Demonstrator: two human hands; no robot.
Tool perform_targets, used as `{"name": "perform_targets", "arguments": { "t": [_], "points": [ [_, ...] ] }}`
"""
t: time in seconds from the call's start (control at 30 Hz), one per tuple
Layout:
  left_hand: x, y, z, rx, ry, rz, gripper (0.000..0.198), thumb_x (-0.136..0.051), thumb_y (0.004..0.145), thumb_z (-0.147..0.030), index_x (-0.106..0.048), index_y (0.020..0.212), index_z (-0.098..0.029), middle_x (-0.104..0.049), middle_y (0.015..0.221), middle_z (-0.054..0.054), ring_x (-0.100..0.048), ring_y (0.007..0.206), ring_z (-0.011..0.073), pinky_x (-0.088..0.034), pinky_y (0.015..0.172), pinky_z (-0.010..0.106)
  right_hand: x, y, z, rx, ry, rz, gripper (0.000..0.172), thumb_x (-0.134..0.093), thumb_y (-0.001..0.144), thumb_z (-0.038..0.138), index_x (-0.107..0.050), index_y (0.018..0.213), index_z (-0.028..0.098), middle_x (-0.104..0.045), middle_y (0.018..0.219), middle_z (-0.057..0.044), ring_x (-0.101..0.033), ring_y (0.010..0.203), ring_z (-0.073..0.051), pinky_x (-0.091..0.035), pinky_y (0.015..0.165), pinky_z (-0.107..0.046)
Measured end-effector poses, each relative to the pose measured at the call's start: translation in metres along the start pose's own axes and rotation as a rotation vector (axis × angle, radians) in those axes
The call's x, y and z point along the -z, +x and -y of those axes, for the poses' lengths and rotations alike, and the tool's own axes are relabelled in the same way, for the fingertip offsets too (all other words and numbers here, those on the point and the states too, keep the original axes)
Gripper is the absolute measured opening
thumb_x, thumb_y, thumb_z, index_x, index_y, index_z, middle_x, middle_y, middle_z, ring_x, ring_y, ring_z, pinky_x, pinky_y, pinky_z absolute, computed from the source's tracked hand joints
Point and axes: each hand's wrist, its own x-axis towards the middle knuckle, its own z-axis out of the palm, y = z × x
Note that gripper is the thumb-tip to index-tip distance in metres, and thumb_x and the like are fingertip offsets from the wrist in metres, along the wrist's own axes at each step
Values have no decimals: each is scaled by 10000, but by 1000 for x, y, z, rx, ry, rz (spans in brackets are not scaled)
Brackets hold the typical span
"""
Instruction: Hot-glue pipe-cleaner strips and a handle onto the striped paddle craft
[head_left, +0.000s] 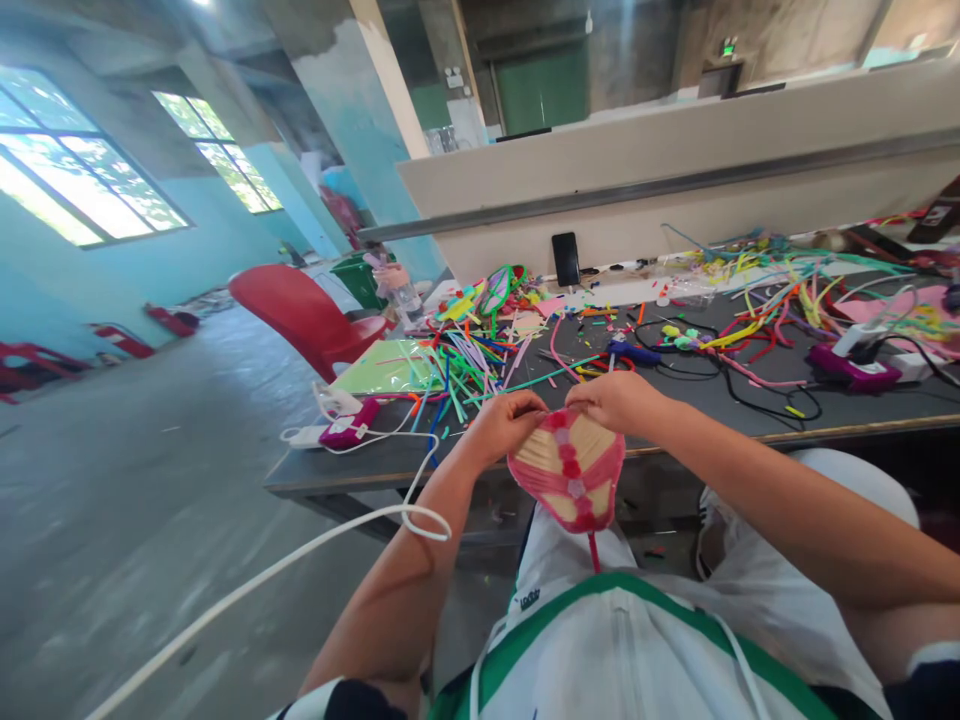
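Note:
Between my two hands is a heart-shaped piece made of pink and cream pipe cleaners, with a row of red and pink tufts down its middle and a thin red stem pointing down at my lap. My left hand pinches its upper left edge. On the upper right edge, my right hand has its fingers closed. The piece hangs over the front edge of the table, above my legs. Just beyond my right hand lies a blue glue gun.
Loose coloured pipe cleaners cover much of the dark table. A phone leans at the back. Purple power strips sit to the right and left. A white cable crosses near my left arm. A red chair stands left.

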Motion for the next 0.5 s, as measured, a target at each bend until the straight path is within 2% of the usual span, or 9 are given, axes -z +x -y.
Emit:
{"name": "perform_targets", "arguments": {
  "t": [0.1, 0.23, 0.5],
  "points": [
    [0, -1, 0, 7, -65, 27, 173, -601, 792, -295, -678, 835, -147, -663, 755, 20, -585, 695, 144, -426, 614, 219, 4, 3, -8, 12, 154, 36, 224, -542, 847, 261, -735, 960, 270, -747, 906, 8, -646, 828, -161, -390, 652, -215],
    [5, -3, -1, 28, -118, 73, 227, -591, 804, -314, -677, 919, -138, -679, 833, 43, -604, 737, 154, -449, 646, 230, 4, 4, -16, -22, 244, 45, 225, -549, 839, 292, -745, 938, 243, -744, 869, 8, -645, 805, -156, -404, 667, -208],
    [26, -8, 4, 63, -167, 172, 283, -619, 792, -336, -715, 985, -152, -716, 907, 70, -642, 790, 188, -498, 692, 268, -2, -1, -22, -15, 390, 30, 240, -545, 844, 320, -747, 946, 240, -748, 899, 3, -659, 845, -175, -445, 709, -220]
  ]
}}
